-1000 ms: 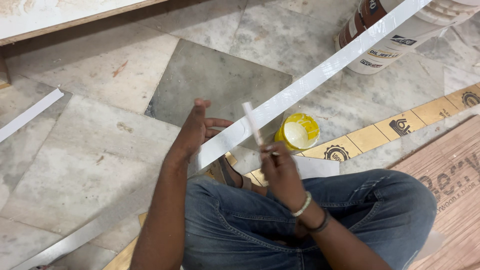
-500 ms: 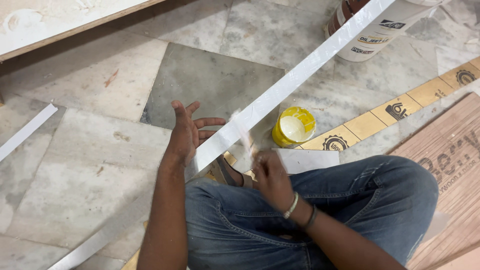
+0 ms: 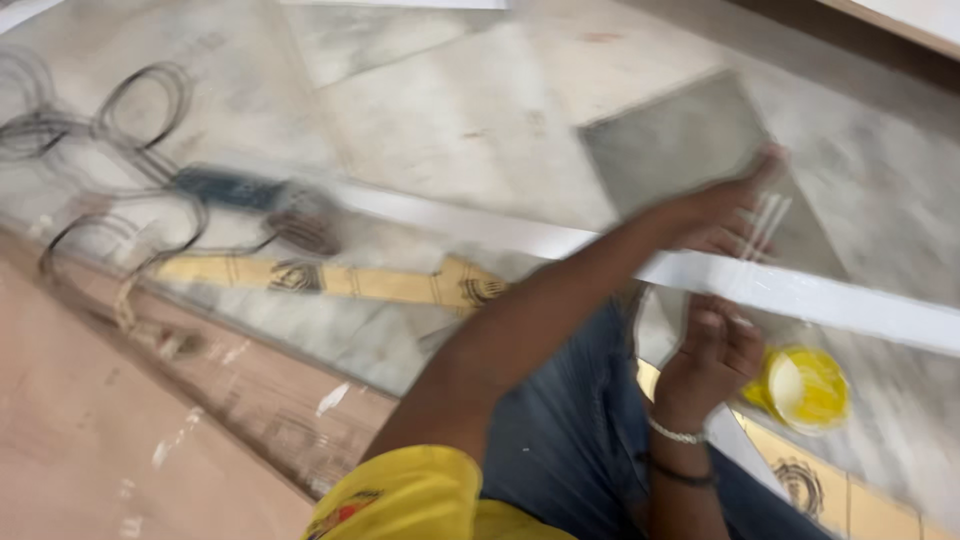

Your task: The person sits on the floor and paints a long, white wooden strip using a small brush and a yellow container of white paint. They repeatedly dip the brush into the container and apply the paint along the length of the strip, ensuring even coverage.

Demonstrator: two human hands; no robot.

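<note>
Blur smears the whole view, so fine detail is hard to read. The left hand (image 3: 725,215) reaches forward across the body and lies on a long white strip (image 3: 800,290) that runs over the stone floor (image 3: 450,120) from the left middle toward the right edge; its fingers look loosely spread along the strip's far side, pressing down on it rather than wrapped around it, though the smear keeps me from being sure. Some thin pale sticks (image 3: 765,222) show at those fingers, crossing the strip; whether the hand pinches them I cannot tell. The right hand (image 3: 712,352) sits just below the strip, on its near side, fingers curled in toward the palm; I cannot tell whether they hold anything. A beaded bracelet (image 3: 675,434) and a dark band (image 3: 680,472) circle that wrist. A small yellow pot (image 3: 803,388) with a pale inside stands on the floor just to the right of the right hand, near the strip. The person sits in blue jeans (image 3: 560,420) and a yellow sleeve (image 3: 410,495). To the left, a dark power tool (image 3: 235,190) lies on the floor with its black cord (image 3: 140,95) looped beyond it. A yellow patterned border (image 3: 350,280) runs beside a brown board (image 3: 120,430).
</note>
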